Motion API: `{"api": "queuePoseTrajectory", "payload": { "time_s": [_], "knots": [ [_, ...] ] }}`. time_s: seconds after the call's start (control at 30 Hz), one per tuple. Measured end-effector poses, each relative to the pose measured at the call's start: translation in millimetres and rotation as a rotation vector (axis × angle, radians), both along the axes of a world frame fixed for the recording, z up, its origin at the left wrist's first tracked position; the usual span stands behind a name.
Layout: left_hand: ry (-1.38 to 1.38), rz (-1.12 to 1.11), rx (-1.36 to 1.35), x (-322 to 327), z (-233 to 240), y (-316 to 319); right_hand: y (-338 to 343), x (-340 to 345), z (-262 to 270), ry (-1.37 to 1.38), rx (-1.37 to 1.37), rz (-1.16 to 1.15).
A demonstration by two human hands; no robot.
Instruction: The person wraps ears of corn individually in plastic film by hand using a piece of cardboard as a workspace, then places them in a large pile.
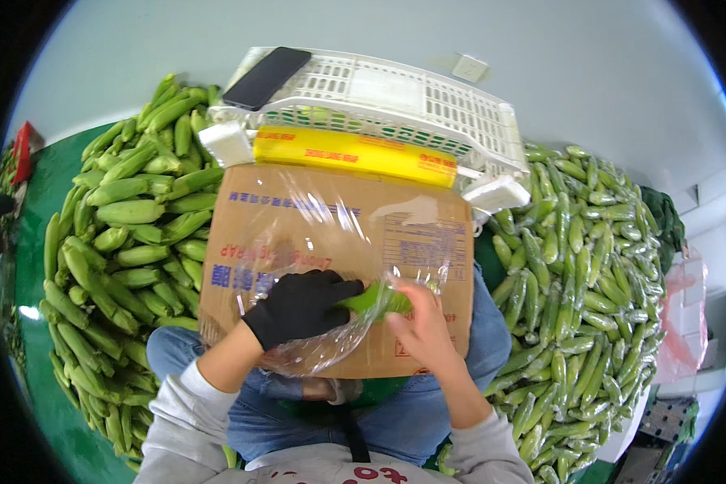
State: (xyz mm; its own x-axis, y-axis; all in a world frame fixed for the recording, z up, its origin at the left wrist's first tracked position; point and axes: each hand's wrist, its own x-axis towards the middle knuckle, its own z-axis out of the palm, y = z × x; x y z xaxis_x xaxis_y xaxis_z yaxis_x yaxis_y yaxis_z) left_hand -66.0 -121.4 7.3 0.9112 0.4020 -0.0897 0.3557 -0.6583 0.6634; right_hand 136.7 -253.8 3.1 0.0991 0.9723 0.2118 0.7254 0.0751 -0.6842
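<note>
A green ear of corn in its husk (372,304) lies across a cardboard box (339,242) in front of me, partly covered by clear plastic film (333,354). My left hand (305,305), in a black glove, grips the ear's left end. My bare right hand (423,320) holds the other end with the film at its fingers. The film stretches over the box from a yellow-wrapped roll of cling film (357,156) at the box's far edge. White blocks (227,144) stand at both ends of the roll.
Unwrapped corn ears (130,212) are heaped on the left, and film-wrapped ears (581,272) on the right. Behind the roll is a white plastic crate (387,91) with a dark smartphone (267,78) on it. A wall (399,30) rises behind; the floor (54,199) is green.
</note>
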Motion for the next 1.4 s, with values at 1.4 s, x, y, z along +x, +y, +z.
{"api": "queuePoseTrajectory", "payload": {
  "time_s": [1.4],
  "knots": [
    [0.445,0.038,0.448,54.3,-25.5,112.0,66.4,-37.1,25.0,-0.49,-0.2,0.434]
  ]
}}
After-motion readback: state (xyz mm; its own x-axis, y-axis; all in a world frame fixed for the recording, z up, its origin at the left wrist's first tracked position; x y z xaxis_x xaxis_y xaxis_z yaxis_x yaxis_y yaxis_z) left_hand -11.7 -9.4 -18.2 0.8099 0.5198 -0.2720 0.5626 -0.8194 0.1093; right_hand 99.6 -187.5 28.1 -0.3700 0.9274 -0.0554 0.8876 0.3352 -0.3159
